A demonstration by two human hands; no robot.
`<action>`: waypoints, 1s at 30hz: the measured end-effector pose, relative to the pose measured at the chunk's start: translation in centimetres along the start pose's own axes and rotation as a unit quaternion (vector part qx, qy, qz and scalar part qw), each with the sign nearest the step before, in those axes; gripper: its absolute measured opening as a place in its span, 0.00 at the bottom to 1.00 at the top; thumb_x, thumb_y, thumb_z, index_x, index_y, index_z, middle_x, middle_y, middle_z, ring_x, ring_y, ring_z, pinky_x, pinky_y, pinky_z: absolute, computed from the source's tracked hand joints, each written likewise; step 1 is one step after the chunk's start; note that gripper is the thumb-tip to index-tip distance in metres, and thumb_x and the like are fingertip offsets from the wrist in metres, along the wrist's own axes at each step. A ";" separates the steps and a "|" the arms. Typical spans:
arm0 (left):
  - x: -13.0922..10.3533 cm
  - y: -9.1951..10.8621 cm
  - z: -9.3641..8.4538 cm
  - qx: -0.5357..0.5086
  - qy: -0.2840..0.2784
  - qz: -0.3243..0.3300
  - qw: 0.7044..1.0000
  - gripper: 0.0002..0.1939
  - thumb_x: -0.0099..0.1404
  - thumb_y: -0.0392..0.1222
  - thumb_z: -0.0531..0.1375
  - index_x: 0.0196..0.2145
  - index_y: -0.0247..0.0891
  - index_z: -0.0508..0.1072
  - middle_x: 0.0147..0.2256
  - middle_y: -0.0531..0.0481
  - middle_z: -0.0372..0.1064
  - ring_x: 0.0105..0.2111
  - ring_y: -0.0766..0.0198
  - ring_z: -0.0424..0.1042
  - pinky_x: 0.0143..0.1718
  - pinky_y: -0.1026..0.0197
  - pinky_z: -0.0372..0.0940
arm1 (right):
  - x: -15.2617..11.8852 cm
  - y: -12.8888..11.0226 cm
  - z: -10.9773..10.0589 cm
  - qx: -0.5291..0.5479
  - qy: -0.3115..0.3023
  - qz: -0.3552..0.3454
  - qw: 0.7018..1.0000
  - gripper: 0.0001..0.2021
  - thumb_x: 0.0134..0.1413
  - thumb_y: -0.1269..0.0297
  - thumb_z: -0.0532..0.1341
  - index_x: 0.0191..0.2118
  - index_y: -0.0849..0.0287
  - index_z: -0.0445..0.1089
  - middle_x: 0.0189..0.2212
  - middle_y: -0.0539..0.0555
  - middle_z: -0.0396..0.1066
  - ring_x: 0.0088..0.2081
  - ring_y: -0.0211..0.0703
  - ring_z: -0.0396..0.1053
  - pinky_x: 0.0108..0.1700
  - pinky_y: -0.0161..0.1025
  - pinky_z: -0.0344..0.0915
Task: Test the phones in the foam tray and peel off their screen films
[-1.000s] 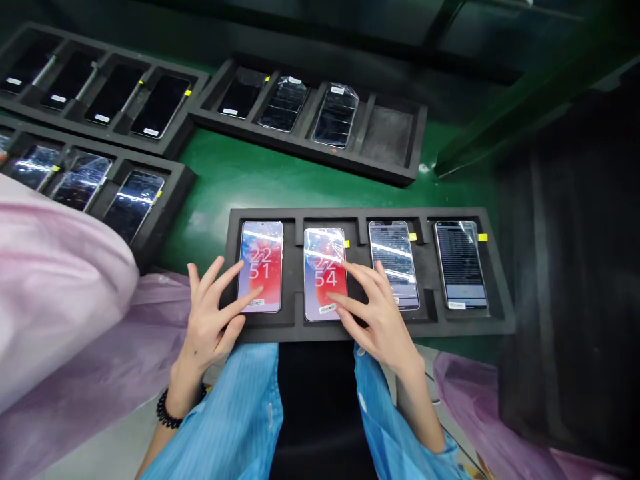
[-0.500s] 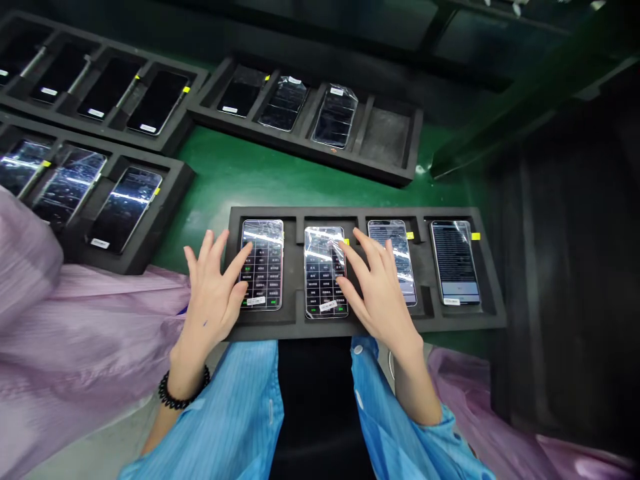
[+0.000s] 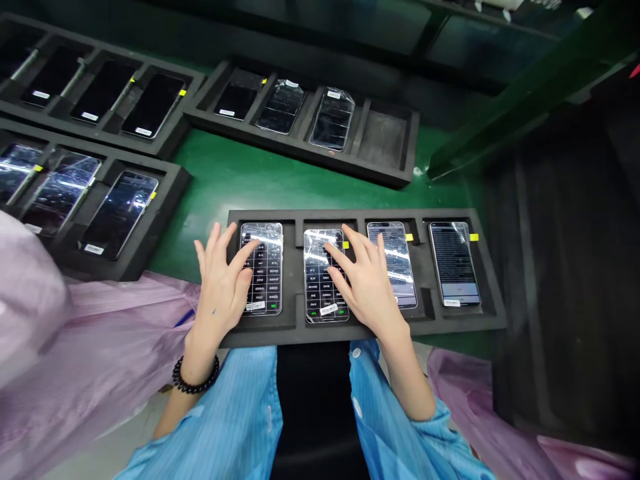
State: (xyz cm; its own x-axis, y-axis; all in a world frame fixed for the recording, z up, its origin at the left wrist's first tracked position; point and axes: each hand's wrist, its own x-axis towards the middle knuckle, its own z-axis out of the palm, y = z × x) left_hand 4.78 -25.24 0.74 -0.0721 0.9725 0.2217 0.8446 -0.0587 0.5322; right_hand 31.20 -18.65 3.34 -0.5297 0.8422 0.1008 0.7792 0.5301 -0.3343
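Observation:
A black foam tray (image 3: 300, 333) lies in front of me with several phones in its slots. My left hand (image 3: 220, 287) is spread over the leftmost phone (image 3: 266, 273), its index fingertip on the upper screen. That screen shows a dark grid of labels. Over the second phone (image 3: 320, 293), which has a similar grid, my right hand (image 3: 367, 283) is spread with its index fingertip at the upper part of the screen. The third phone (image 3: 400, 257) is partly behind my right fingers. At the right end, the fourth phone (image 3: 453, 260) shows lines of text and a pale box.
Another foam tray (image 3: 300, 150) with three phones stands behind on the green table (image 3: 225, 180). Two more phone trays are at the left. A person's pink sleeve (image 3: 125, 320) reaches in at the left; a green post (image 3: 500, 127) rises at the right.
Both index fingertips have shifted on the screens, the left one to the right and the right one to the left. The view has shifted slightly.

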 end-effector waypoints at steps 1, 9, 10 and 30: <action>0.0 0.0 0.0 0.002 -0.003 -0.004 1.000 0.24 0.78 0.52 0.41 0.65 0.54 0.64 0.73 0.51 0.44 0.75 0.46 0.36 0.73 0.30 0.28 | 0.0 0.0 0.0 -0.001 -0.004 -0.002 1.000 0.20 0.73 0.58 0.50 0.62 0.56 0.69 0.70 0.64 0.57 0.69 0.57 0.56 0.73 0.72 0.41; 0.1 0.1 0.2 0.027 -0.046 -0.035 0.998 0.26 0.78 0.52 0.41 0.67 0.49 0.63 0.74 0.45 0.40 0.75 0.44 0.33 0.72 0.28 0.27 | 0.0 0.1 -0.1 0.031 0.001 0.010 0.999 0.20 0.74 0.58 0.49 0.62 0.60 0.66 0.69 0.65 0.57 0.69 0.57 0.55 0.73 0.70 0.42; 0.2 0.1 0.2 0.028 -0.047 -0.041 0.998 0.26 0.78 0.53 0.42 0.67 0.48 0.63 0.74 0.44 0.40 0.75 0.44 0.33 0.71 0.28 0.27 | 0.0 0.2 -0.1 0.035 0.002 0.011 0.999 0.20 0.73 0.58 0.49 0.63 0.59 0.65 0.69 0.65 0.57 0.69 0.56 0.55 0.73 0.70 0.42; 0.7 -0.7 0.5 0.025 0.000 -0.101 0.995 0.26 0.78 0.54 0.41 0.66 0.49 0.63 0.73 0.41 0.41 0.75 0.41 0.34 0.70 0.23 0.32 | 3.0 -2.0 -0.6 -0.063 -0.016 -0.014 0.998 0.20 0.73 0.58 0.50 0.60 0.60 0.71 0.68 0.66 0.60 0.68 0.60 0.58 0.72 0.72 0.45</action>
State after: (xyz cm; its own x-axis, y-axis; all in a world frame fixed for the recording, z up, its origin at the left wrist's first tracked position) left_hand 4.44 -24.41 0.10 -0.2435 0.9631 0.1150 0.8379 0.1491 0.5251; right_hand 28.28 -17.09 4.91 -0.5605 0.8244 0.0785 0.7989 0.5632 -0.2112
